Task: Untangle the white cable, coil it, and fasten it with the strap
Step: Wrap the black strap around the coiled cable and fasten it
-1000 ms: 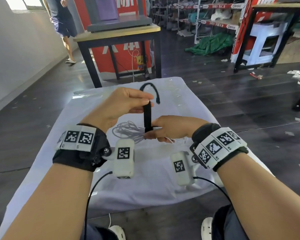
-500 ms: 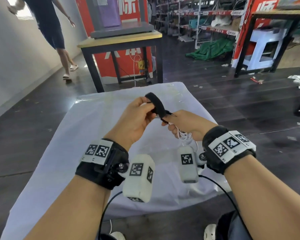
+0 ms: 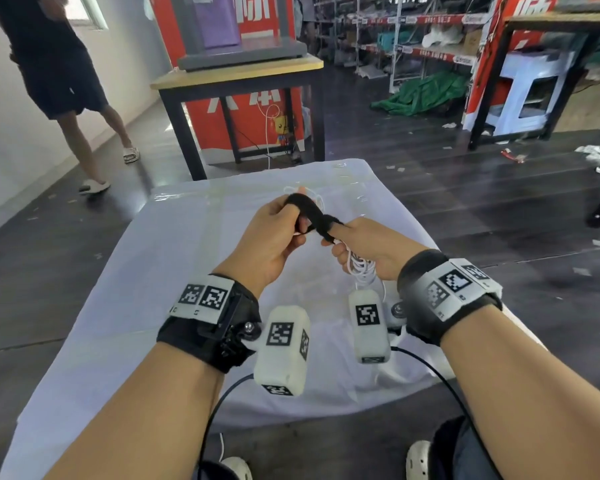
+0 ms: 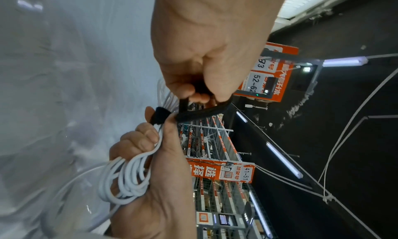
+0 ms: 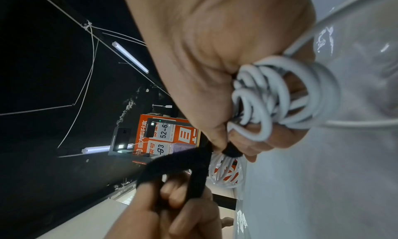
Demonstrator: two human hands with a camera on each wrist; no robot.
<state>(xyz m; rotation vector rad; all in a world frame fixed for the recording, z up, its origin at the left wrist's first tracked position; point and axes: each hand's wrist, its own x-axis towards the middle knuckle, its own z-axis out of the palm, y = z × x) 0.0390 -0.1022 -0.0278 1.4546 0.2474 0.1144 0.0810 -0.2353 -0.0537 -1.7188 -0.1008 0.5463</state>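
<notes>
Above the cloth-covered desk (image 3: 125,306), our right hand (image 3: 371,247) grips the coiled white cable (image 4: 127,178), thumb pinning the black strap (image 3: 317,220). Our left hand (image 3: 274,237) pinches its free end. We should keep tension while wrapping, then press it closed.

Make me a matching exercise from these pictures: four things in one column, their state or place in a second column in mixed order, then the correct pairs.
Things
1. white cable
2. black strap
3. left hand
4. green tarp

States or places
A. heaped on the floor by the shelves
B. pulls the free end of the strap
C. coiled in loops, gripped in the right hand
D. wrapped around the cable bundle, tail stretched between both hands

Pairs: 1-C, 2-D, 3-B, 4-A
</notes>
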